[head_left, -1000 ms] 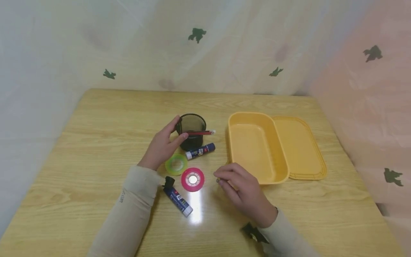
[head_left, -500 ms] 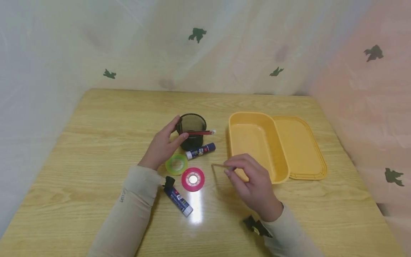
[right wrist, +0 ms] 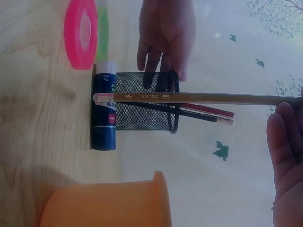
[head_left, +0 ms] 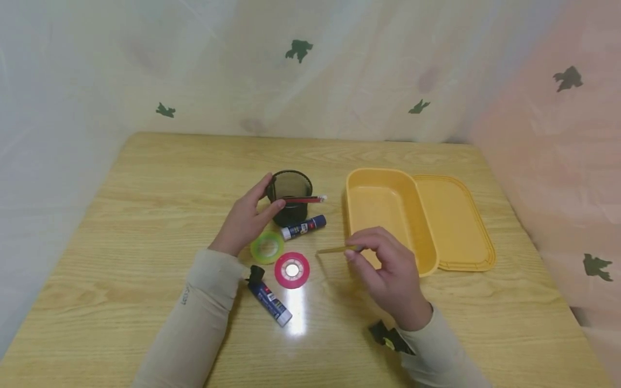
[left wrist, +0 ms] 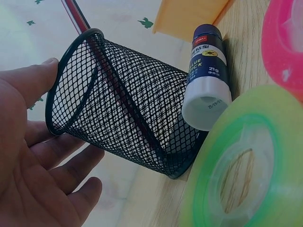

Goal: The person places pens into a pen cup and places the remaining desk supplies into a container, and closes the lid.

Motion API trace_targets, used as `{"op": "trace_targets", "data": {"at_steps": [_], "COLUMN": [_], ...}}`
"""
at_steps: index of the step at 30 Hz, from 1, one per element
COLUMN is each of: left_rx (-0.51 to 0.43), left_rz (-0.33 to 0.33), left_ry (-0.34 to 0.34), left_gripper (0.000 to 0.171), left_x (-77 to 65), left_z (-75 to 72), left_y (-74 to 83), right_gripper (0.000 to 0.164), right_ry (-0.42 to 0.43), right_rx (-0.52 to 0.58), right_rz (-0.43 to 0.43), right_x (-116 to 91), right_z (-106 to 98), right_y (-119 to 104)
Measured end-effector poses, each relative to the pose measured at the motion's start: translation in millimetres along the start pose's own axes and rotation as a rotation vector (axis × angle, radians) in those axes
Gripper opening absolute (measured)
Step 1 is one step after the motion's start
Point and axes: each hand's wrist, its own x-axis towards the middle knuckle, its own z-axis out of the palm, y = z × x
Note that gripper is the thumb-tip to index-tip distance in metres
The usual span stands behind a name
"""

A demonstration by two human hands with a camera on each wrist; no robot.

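Observation:
My left hand (head_left: 246, 222) holds the rim of a black mesh pencil cup (left wrist: 128, 104), thumb at the rim and fingers along its side. The cup stands upright, and red-and-black pencils (head_left: 303, 200) lean out of it to the right. My right hand (head_left: 390, 277) pinches a tan pencil (right wrist: 199, 98) near one end, between thumb and fingers. In the head view that pencil lies nearly level, its other end pointing left, above the table in front of the yellow box. A glue stick (left wrist: 208, 71) lies against the foot of the cup.
A green tape roll (head_left: 256, 249) and a pink tape roll (head_left: 280, 272) lie in front of the cup. Beside the left sleeve is a second glue stick (head_left: 270, 304). To the right stands the open yellow box (head_left: 380, 215), its lid (head_left: 453, 226) flat on the table (head_left: 170, 183) beside it.
My right hand has risen and shifted slightly right, bringing the tan pencil up into clear view and turning it level. My left hand has stayed on the cup.

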Motion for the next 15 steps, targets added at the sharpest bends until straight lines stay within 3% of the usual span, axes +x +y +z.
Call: {"op": "trace_targets", "data": {"at_steps": [7, 15], "left_rx": [-0.003, -0.007], "left_rz": [0.001, -0.001], "left_ry": [-0.001, -0.005], "left_gripper": [0.077, 0.077], "left_x": [0.0, -0.5], "left_z": [-0.3, -0.9], "left_y": [0.1, 0.3], "right_gripper": [0.029, 0.028], "right_ry": [0.019, 0.041], "right_rx": [0.036, 0.150], "right_rz": [-0.004, -0.012], "right_x": [4, 10], "right_z": [-1, 1], "right_y": [-1, -2]}}
